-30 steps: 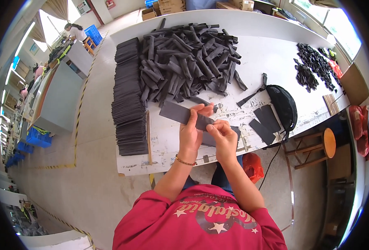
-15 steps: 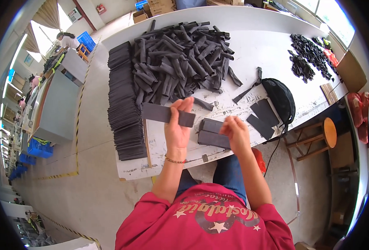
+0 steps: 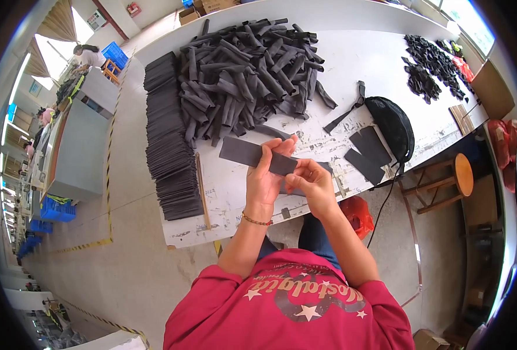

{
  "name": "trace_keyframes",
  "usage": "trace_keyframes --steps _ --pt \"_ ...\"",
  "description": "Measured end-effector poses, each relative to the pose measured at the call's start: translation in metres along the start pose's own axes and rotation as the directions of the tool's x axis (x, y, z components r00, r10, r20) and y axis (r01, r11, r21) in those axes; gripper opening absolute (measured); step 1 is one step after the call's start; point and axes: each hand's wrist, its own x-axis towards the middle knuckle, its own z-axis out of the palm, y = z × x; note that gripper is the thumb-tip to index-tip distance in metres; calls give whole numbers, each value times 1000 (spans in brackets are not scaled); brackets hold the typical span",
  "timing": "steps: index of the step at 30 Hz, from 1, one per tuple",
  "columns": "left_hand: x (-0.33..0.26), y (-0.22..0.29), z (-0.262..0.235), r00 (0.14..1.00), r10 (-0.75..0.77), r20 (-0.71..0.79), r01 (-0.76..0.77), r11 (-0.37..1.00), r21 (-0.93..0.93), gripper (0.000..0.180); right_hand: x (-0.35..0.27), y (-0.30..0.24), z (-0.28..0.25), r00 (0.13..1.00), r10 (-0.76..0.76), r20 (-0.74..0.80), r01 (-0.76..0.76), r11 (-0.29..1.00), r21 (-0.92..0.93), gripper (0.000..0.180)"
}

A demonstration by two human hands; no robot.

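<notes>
On the left of a white surface (image 3: 354, 61), flat dark strips are lined up in a long, tight stack (image 3: 171, 137); just right of it, toward the far side, curled dark pieces are piled in a large, loose heap (image 3: 252, 76). Nearer, 1 dark strip (image 3: 238, 151) is clamped between the thumb and fingers of the left hand (image 3: 264, 169), while its right end appears to be pinched by the right hand (image 3: 314, 186); the 2 hands are brought close together above the surface. Farther right, flat dark pieces (image 3: 363, 167) are laid beside a black bag (image 3: 391, 125), and small black pieces (image 3: 436, 67) are heaped at the far right. Work is judged to be partway through; which pile is finished cannot be told.
</notes>
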Motion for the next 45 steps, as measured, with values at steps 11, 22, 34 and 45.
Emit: trace_keyframes --steps 11,22,34,45 --pt "-12 0 -17 915 -59 -399 105 990 93 21 9 2 -49 610 -680 407 678 184 -711 22" --pt "-14 -11 -22 943 29 -333 77 950 302 16 3 26 -54 980 -139 -141 102 964 -244 21" --pt "-13 -2 -41 940 -36 -339 169 913 372 12 1 23 -61 967 -247 -65 178 835 -520 27" --pt "-21 5 -14 957 -103 -270 241 801 548 16 16 0 -29 983 -156 -92 93 874 -478 17"
